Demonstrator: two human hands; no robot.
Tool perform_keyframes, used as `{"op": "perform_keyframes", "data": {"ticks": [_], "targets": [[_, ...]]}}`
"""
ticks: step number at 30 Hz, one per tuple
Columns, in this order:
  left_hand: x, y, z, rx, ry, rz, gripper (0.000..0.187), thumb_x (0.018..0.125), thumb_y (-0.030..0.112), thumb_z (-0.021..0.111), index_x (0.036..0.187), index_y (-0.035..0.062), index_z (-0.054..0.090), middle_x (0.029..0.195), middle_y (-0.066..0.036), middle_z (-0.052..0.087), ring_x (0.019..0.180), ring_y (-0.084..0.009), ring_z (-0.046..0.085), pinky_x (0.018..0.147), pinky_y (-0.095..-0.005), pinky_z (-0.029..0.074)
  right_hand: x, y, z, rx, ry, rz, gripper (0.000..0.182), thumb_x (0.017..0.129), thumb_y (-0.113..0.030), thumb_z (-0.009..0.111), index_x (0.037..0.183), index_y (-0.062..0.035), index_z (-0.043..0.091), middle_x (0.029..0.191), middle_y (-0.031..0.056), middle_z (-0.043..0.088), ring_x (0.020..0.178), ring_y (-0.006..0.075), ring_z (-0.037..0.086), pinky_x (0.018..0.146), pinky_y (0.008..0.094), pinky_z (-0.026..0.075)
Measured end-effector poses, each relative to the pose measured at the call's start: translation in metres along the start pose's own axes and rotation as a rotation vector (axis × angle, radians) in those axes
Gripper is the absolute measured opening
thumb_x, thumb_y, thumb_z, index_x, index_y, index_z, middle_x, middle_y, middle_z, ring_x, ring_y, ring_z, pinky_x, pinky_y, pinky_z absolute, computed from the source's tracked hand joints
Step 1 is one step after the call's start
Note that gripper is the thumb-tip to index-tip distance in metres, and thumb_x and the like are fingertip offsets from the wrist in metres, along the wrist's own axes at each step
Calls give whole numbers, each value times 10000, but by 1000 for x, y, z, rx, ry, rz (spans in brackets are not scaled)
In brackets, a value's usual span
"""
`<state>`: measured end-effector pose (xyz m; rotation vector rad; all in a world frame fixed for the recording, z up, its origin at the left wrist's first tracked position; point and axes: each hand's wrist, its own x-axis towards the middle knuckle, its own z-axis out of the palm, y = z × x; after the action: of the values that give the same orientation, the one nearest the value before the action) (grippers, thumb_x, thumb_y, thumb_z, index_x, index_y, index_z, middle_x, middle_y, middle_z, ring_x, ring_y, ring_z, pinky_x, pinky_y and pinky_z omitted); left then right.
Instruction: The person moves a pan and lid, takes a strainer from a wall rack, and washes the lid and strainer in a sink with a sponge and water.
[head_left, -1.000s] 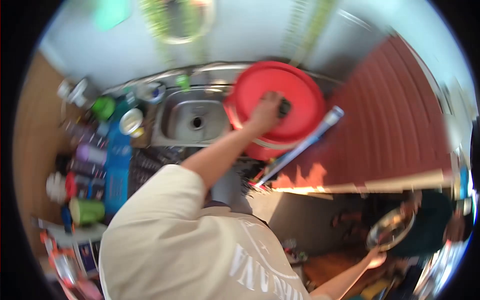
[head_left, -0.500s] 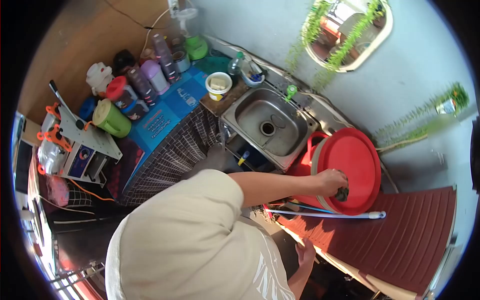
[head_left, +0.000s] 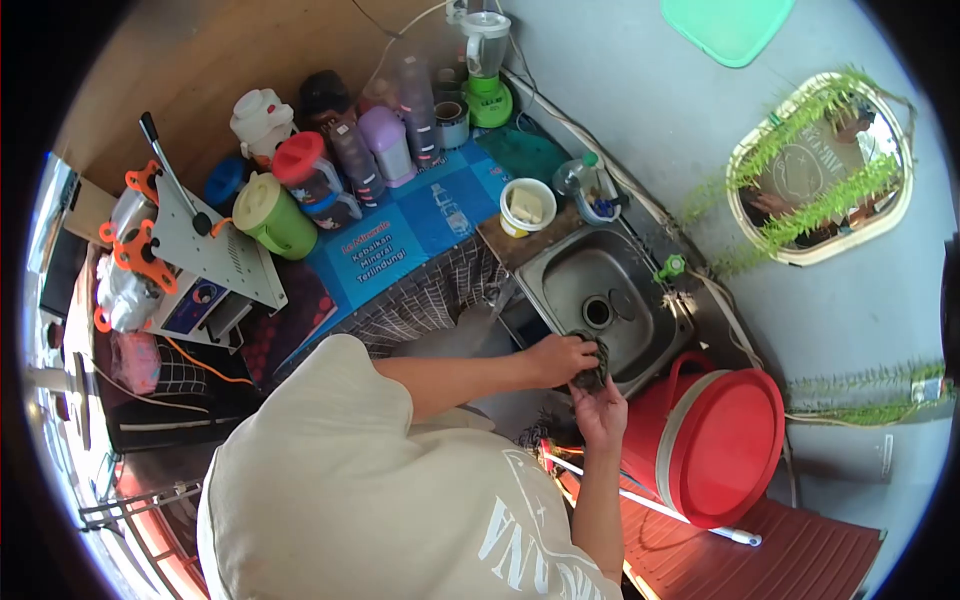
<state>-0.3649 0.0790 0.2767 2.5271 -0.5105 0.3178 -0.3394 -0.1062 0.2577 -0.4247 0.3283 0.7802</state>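
A dark, crumpled scrubbing pad [head_left: 592, 366] is grasped by both hands at the front edge of the square steel sink [head_left: 640, 330]. It is held by the left hand [head_left: 562, 358] from above and by the right hand [head_left: 600, 410] from below. A round red bucket [head_left: 725, 445] is seen just beside the sink.

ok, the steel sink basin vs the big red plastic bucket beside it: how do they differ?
The square stainless steel sink basin is open-topped, showing its drain; the round red plastic bucket is closed by a red lid. The basin is set into the counter; the bucket stands apart, lower down, and has a handle. Both hands, left hand and right hand, hold a dark scrub pad at the basin's front edge, not touching the bucket.
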Motion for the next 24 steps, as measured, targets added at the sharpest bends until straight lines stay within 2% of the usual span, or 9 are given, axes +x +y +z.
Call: {"op": "perform_keyframes", "data": {"ticks": [5,10,15,17,18,19,21,22,24], "targets": [[-10,-92,-38,-200,130,-175,354,663,18,579,1013,49,625,1044,-151,603,966,-354,608,836,-424,517,26,-2,35,-22,95,-92,418,944,-164,481,1282,79,457,1323,230,485,1248,368,463,1103,469,354],[6,-131,-72,-220,239,-252,305,683,-17,579,983,-1,633,970,-189,638,902,-338,643,785,-357,506,28,-39,35,-7,195,-221,403,923,-163,509,1243,80,487,1255,212,540,1234,354,487,1089,454,378],[62,-126,-41,-490,39,-294,293,701,30,626,992,13,659,916,-162,674,856,-237,660,788,-305,497,51,-40,15,-310,324,-208,452,905,-253,576,1296,-37,502,1271,110,551,1137,268,527,993,408,428],[95,-112,-6,-739,-37,-273,298,725,61,666,1015,-5,669,904,-96,692,856,-160,632,802,-293,487,73,-37,11,-405,284,-187,508,857,-373,648,1272,-109,520,1299,64,501,1196,263,476,971,461,410],[111,-105,4,-751,-103,-241,320,735,73,674,1038,-28,662,941,-85,691,886,-158,629,825,-300,484,74,-36,20,-599,160,-320,499,847,-407,657,1255,-152,524,1312,44,473,1182,262,470,942,502,409],[125,-95,6,-706,-167,-157,368,767,62,660,1120,-37,627,994,-93,678,929,-147,618,844,-292,478,67,-44,52,-421,243,-237,490,858,-428,650,1258,-179,515,1260,41,514,1142,268,492,893,531,427],[155,-67,5,-888,-404,-30,432,796,40,641,1210,-53,565,1048,-99,664,966,-140,609,865,-285,472,88,-51,45,-192,225,-466,423,887,-412,635,1207,-152,542,1132,56,600,1069,273,567,803,549,480],[167,-52,-6,-891,-486,84,467,814,26,632,1261,-55,524,1057,-83,652,970,-139,602,873,-276,467,103,-58,30,-60,149,-556,320,913,-346,613,1155,-141,567,1082,48,623,1034,241,592,796,534,496],[188,-41,-18,-979,-670,65,495,817,29,644,1288,-50,513,1076,-52,627,978,-126,581,869,-267,461,86,-74,28,10,225,-661,260,932,-276,584,1123,-101,574,1043,59,639,960,228,624,793,477,517]]}}
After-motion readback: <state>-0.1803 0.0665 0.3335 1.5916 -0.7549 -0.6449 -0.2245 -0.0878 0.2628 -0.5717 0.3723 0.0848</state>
